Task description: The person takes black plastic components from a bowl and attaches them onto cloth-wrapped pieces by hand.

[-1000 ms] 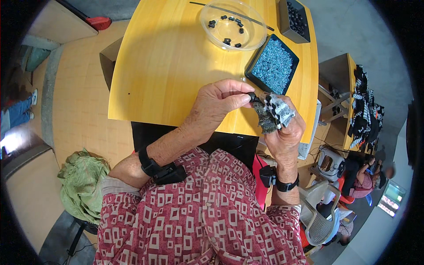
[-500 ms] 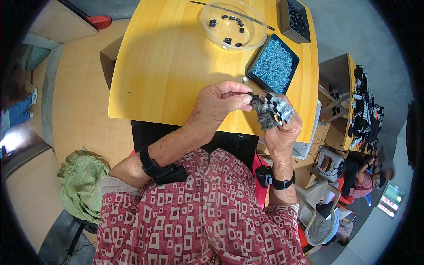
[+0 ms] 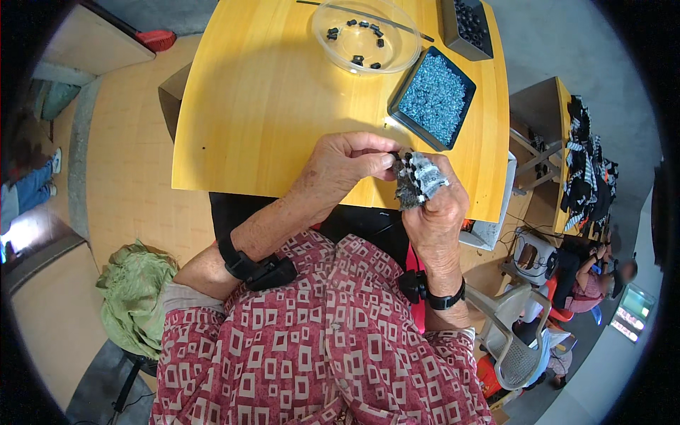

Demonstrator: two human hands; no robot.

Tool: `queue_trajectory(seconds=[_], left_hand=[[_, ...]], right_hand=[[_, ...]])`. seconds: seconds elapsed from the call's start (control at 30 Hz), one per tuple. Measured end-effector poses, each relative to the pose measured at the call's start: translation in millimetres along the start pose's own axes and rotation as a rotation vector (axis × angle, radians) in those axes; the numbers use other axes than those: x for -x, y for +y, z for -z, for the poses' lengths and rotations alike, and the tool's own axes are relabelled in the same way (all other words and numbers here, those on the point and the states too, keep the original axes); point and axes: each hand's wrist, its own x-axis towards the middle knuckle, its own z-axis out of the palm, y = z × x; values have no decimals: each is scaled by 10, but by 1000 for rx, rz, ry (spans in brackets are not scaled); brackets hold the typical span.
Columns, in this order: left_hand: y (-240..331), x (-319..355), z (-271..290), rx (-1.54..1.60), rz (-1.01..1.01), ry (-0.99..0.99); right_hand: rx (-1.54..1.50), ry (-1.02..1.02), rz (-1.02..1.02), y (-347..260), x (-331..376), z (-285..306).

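Above the near edge of the desk (image 3: 255, 113), the left hand (image 3: 336, 166) pinches a black, grey and white bundle (image 3: 421, 177) between its fingers (image 3: 372, 142); the right hand (image 3: 440, 202) clasps it too. Beyond sit a black tray (image 3: 416, 130) of blue beads (image 3: 433, 95) and a clear bowl (image 3: 358, 45).

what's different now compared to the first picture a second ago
The right hand has moved a little left, bringing the small grey, white and black bundle closer to the left hand. Nothing was visibly let go or newly picked up: both hands still hold the bundle. The clear bowl and black tray of blue beads stayed put on the table.
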Motion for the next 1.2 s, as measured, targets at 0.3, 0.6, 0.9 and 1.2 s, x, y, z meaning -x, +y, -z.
queue_trajectory(seconds=[0.3, 0.6, 0.9, 1.2], left_hand=[[16, -12, 10, -65, 28, -42], [-109, -5, -35, -158, -47, 34], [-45, -22, -9, -125, -25, -44], [-121, -62, -27, -130, -41, 51]], right_hand=[[-2, -10, -36, -32, 92, 9], [-6, 31, -60, -71, 111, -81], [-126, 55, -131, -79, 125, -93], [-157, 121, -170, -28, 62, -71]])
